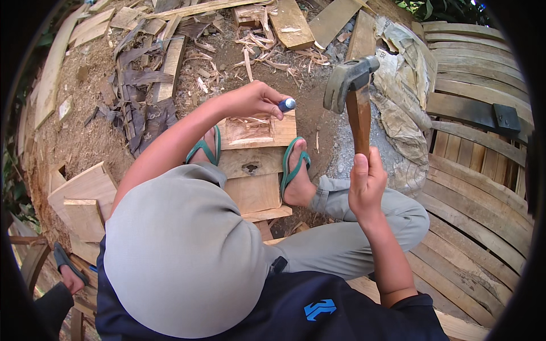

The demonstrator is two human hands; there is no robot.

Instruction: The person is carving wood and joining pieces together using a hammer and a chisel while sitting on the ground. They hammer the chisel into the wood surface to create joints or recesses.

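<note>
Above far right corner of notched board (285, 129), left hand (260, 101) grips blue tool handle (285, 105); right hand (367, 183), well apart, clamps hammer (358, 116).

Left hand (263, 102) curled; right hand (368, 184) clenched.

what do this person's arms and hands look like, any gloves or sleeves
The left hand and right hand are ungloved, with no watch or bracelet visible. A short, dark navy sleeve covers the upper right arm; the left sleeve is largely hidden by a grey trouser leg.
</note>
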